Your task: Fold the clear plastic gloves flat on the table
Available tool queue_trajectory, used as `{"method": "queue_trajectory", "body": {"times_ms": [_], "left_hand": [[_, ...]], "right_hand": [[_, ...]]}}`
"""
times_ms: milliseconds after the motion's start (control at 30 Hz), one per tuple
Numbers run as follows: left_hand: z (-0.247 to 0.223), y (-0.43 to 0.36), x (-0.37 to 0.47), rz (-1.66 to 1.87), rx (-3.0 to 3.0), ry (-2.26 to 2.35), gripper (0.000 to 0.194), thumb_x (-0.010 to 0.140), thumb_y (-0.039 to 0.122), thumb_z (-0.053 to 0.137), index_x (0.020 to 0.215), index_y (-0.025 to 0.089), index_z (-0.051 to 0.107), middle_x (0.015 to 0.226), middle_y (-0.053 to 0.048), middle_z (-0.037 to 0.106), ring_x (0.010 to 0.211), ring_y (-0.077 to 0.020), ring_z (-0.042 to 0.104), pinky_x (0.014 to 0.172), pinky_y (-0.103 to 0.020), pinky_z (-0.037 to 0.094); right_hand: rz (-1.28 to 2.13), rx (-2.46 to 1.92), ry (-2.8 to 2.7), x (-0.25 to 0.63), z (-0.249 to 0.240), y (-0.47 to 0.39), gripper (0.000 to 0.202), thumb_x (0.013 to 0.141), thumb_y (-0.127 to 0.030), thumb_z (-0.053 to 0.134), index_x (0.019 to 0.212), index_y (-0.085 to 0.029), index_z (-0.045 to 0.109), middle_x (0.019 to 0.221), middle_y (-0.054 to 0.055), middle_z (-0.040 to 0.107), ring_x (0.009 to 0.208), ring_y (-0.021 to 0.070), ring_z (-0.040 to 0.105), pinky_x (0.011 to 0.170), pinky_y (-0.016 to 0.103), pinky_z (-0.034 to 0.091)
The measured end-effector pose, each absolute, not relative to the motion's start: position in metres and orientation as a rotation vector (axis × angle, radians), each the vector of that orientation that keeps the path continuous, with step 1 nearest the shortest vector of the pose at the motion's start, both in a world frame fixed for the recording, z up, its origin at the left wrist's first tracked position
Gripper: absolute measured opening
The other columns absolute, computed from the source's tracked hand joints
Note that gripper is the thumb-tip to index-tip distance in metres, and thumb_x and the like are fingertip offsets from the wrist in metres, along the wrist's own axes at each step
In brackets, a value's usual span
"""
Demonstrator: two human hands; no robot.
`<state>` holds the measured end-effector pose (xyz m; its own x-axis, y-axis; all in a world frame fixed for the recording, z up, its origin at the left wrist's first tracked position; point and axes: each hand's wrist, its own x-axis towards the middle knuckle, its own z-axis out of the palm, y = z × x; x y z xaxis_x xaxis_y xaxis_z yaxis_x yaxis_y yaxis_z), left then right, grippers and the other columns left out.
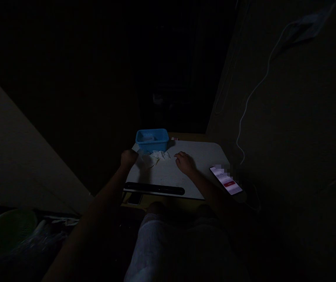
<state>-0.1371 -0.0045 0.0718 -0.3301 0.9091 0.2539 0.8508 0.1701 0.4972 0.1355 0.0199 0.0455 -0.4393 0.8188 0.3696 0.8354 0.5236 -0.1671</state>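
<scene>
Over the left edge of a small white-topped table point(170, 172), my left hand point(129, 158) is closed; dimness hides whatever its fingers hold. My right hand point(184, 162) is above the right part of the tabletop, its fingers loosely bent and a little apart, with nothing visible in them. Between the hands lies a loose pile of small white pieces point(160, 154), perhaps paper or plastic. A thin pale strip point(157, 162) lies just in front of it. Behind the pile stands a blue plastic basket point(153, 147) with something clear or pale inside.
A phone with a lit screen point(226, 181) lies right of the table. A black slotted strip point(154, 188) runs along the near edge, with a dark phone-like object point(135, 198) below. A white cable point(251, 94) hangs on the right wall. A green basin point(11, 231) is at lower left.
</scene>
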Motion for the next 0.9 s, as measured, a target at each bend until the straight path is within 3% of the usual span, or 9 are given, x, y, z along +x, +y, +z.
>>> {"method": "queue_trajectory", "body": {"times_ms": [100,233,500,600,767,900], "left_hand": [[0.1,0.008,-0.116,0.992,1.71,2.345,0.027,0.076,0.03,0.042,0.081,0.013,0.063,0.086,-0.012,0.067,0.086,-0.0238,0.062,0.069,-0.029,0.046],[0.111,0.02,-0.072,1.42,1.65,1.991,0.023,0.075,0.029,0.046,0.083,0.014,0.059,0.086,-0.007,0.066,0.082,-0.0177,0.06,0.07,-0.026,0.047],[0.025,0.023,-0.001,1.343,1.647,1.708,0.01,0.068,0.026,0.054,0.074,0.018,0.056,0.077,-0.002,0.065,0.079,-0.0171,0.061,0.076,-0.03,0.048],[-0.004,0.025,0.016,1.313,1.632,1.669,0.018,0.07,0.026,0.051,0.084,0.017,0.058,0.082,-0.004,0.066,0.077,-0.0175,0.062,0.072,-0.031,0.05],[-0.017,0.044,0.028,1.322,1.651,1.568,0.035,0.062,0.01,0.044,0.093,0.017,0.06,0.1,-0.005,0.066,0.093,-0.0173,0.061,0.084,-0.029,0.048],[-0.018,0.066,0.026,1.311,1.708,1.561,0.036,0.059,0.009,0.046,0.09,0.016,0.062,0.099,-0.006,0.067,0.092,-0.0183,0.061,0.086,-0.03,0.047]], "right_hand": [[-0.034,-1.396,-2.309,0.144,0.046,0.017,0.032,0.083,-0.015,0.04,0.108,-0.02,0.06,0.108,0.007,0.06,0.099,0.0177,0.054,0.088,0.027,0.039],[0.05,-1.394,-2.177,0.156,0.043,0.014,0.033,0.083,-0.012,0.038,0.108,-0.019,0.06,0.109,0.007,0.06,0.098,0.0165,0.055,0.087,0.026,0.04],[0.17,-1.402,-1.975,0.207,-0.008,0.029,0.045,0.075,-0.011,0.044,0.12,-0.013,0.049,0.098,0.007,0.063,0.09,0.0159,0.056,0.084,0.026,0.043],[0.214,-1.434,-1.92,0.218,-0.022,0.037,0.051,0.071,-0.011,0.047,0.122,-0.014,0.046,0.103,0.008,0.061,0.091,0.0159,0.055,0.085,0.027,0.043],[0.187,-1.375,-2.018,0.21,-0.017,0.051,0.057,0.069,-0.013,0.053,0.126,-0.016,0.044,0.115,0.009,0.056,0.103,0.018,0.051,0.091,0.03,0.039],[0.094,-1.354,-2.183,0.199,-0.01,0.064,0.03,0.075,-0.018,0.053,0.103,-0.02,0.062,0.105,0.006,0.061,0.1,0.0176,0.051,0.091,0.028,0.036]]}}
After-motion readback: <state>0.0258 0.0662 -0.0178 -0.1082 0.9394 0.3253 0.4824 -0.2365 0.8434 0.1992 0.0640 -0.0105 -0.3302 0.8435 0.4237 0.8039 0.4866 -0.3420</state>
